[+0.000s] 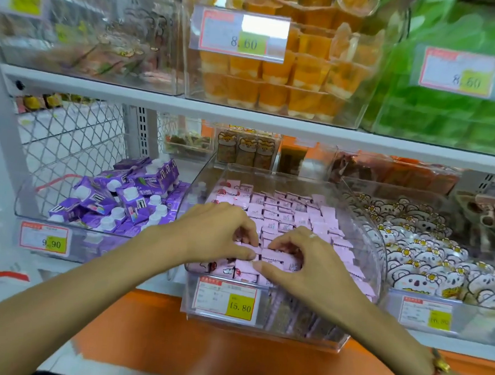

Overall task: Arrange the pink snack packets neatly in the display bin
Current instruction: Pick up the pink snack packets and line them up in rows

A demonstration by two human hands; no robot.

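Note:
Several small pink snack packets (285, 215) fill a clear plastic display bin (362, 222) on the lower shelf, standing in rows toward the back and lying looser at the front. Both hands are inside the bin's front part. My left hand (218, 231) has its fingers curled down and pinches packets between thumb and fingertips. My right hand (302, 262) sits right beside it, thumb and curled fingers pinching a pink packet (279, 260) at the front row. The packets under both palms are hidden. A price tag reading 15.80 (226, 301) is on the bin's front.
A bin of purple drink cartons (125, 198) stands to the left, a bin of white koala-print packets (426, 254) to the right. The upper shelf holds bins of orange cups (289, 83) and green packs (445, 117). An orange ledge (203, 342) runs below.

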